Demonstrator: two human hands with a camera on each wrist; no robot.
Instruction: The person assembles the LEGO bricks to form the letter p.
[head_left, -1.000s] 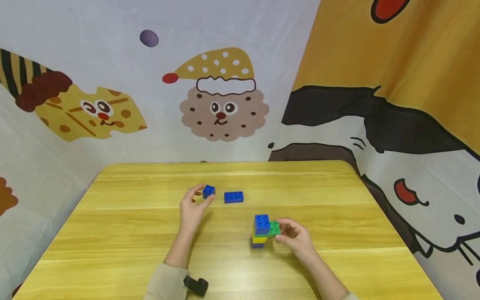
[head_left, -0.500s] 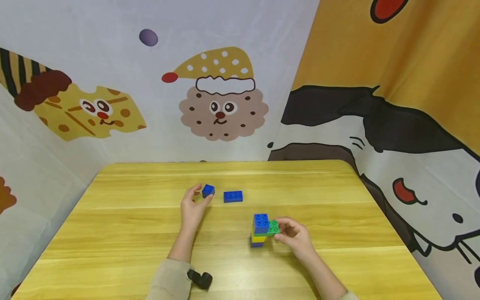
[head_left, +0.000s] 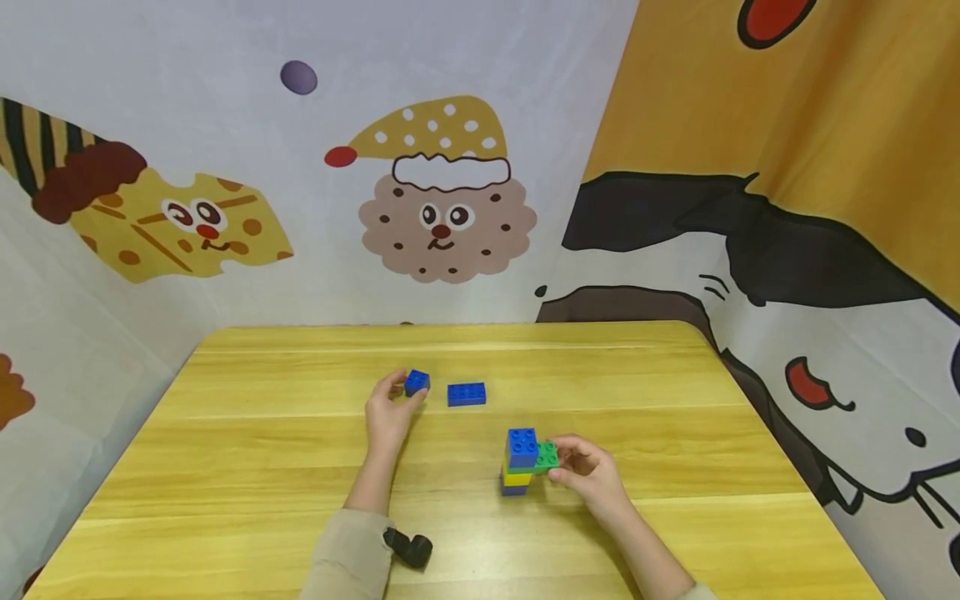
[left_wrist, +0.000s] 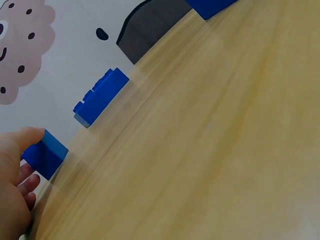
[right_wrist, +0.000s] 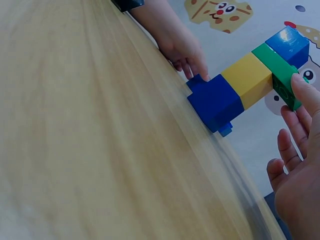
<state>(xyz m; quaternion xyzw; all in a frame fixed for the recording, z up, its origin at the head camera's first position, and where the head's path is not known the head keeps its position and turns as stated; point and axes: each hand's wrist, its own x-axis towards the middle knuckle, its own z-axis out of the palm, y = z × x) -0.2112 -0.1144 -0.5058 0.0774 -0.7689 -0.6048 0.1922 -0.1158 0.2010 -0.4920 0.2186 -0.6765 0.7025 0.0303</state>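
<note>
Left hand (head_left: pixel 387 417) edged rightward, fingers (left_wrist: pixel 27 137) pinching blue cube (head_left: pixel 417 383), right fingers (right_wrist: pixel 306 92) pinching studded green brick (head_left: pixel 547 456)

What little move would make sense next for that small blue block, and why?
I'd probably bring the small blue block gently toward the tower. The left hand has its thumb and fingers around that block, while the right hand pinches the tower's green block, which may help steady the upright stack.
</note>
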